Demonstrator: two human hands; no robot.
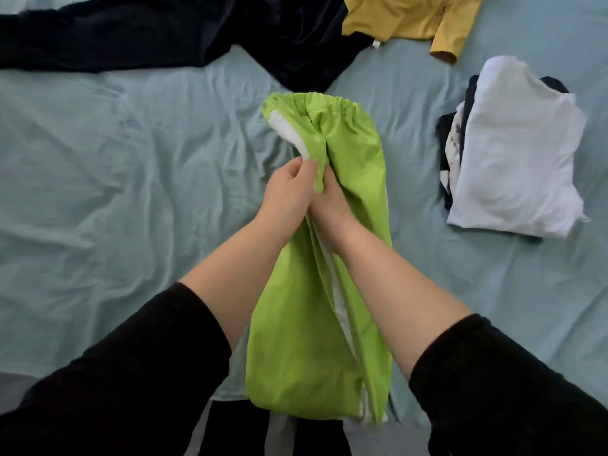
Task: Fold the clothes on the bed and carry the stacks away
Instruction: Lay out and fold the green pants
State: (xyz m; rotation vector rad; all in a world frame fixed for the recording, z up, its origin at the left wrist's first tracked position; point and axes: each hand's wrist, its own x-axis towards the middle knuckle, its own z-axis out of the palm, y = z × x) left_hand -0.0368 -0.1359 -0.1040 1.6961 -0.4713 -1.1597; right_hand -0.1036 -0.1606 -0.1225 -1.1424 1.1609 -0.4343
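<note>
The pants (342, 179), bright green with white lining, lie lengthwise on the middle of the bed, doubled leg over leg, elastic waistband at the far end and cuffs hanging over the near edge.

The left hand (289, 195) pinches the lining edge near the crotch seam, fingers curled on the cloth. The right hand (332, 210) rests just beside it with its thumb on the green fabric. Its fingers are hidden in the fold, so their grip cannot be told.

Hazards:
- The fabric looks smooth and likely slippery, so the upper leg may slide off the lower when released.
- The exposed lining may bunch if the seam is not flattened before the next fold.
- The overhanging cuffs may drag the pants toward the edge.

To the right, well apart, sits a stack (513, 166) topped with white cloth. A dark garment (184, 31) and a yellow garment (408, 18) lie unfolded at the far side.

The surface is a pale blue-green sheet (115, 179), creased throughout. Little of the room shows beyond the bed.
</note>
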